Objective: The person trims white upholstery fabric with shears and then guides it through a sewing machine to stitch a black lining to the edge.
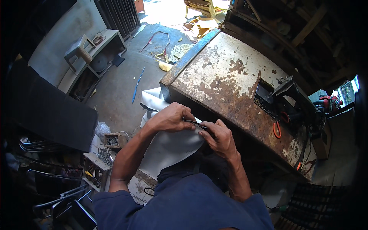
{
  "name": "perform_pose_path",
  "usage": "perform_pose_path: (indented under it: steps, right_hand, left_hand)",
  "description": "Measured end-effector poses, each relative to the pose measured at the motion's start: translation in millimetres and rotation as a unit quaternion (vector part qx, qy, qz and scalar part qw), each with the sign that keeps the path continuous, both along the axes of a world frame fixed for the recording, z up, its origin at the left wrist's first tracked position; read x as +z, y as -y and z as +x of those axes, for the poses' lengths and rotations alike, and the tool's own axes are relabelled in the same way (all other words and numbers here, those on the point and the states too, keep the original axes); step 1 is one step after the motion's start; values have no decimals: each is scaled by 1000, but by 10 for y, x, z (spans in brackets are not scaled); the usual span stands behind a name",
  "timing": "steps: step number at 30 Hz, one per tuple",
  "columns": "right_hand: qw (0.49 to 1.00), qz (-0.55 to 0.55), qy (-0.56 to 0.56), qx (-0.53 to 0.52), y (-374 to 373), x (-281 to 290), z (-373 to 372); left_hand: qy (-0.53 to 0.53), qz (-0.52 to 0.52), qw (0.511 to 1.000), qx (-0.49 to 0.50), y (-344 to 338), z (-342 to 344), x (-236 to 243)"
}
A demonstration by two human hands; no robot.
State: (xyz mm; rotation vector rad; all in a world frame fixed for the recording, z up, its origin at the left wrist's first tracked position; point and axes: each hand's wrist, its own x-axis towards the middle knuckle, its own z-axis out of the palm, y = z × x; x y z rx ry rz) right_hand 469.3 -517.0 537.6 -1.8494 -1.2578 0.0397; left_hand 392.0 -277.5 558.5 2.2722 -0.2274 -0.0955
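Observation:
A white sheet of smooth, leather-like material (172,147) hangs across my lap and rises past my hands toward the table corner. Along its upper edge runs a narrow black strip (195,123); whether it is a zipper or a plain band I cannot tell. My left hand (170,118) pinches this strip from the left, fingers closed. From the other side, my right hand (220,138) grips it between thumb and fingers, a short span away. More black edging (148,108) shows beyond my left hand. My fingers hide part of the strip.
At my right stands a worn table (214,76) with a black sewing machine (293,96) and orange-handled scissors (276,130). A wooden box of small metal parts (112,141) lies at my left. A blue strip (138,85) and scraps lie on the floor ahead.

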Motion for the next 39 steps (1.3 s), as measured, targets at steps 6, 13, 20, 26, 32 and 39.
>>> perform_pose_path:
  steps: [6,13,20,26,32,39]
  right_hand:
    - [999,7,-23,-33,64,-77,-38]
    - [998,-26,16,-55,92,-91,-10]
    - [991,27,72,-111,-112,-85,-172]
    - [991,41,-96,-87,-95,-230,-151]
    - [984,19,-161,-78,-118,-162,-176]
    - [981,34,-173,-78,-131,-172,-180]
  left_hand:
    - [-13,30,998,-58,-17,128,6]
    - [-12,24,997,-72,5,221,-19]
    - [13,45,997,-66,32,254,-43]
    - [-3,22,998,-64,-21,225,-48]
    - [-40,15,998,-53,-62,180,-49]
    - [-38,14,998,-51,-58,191,-41]
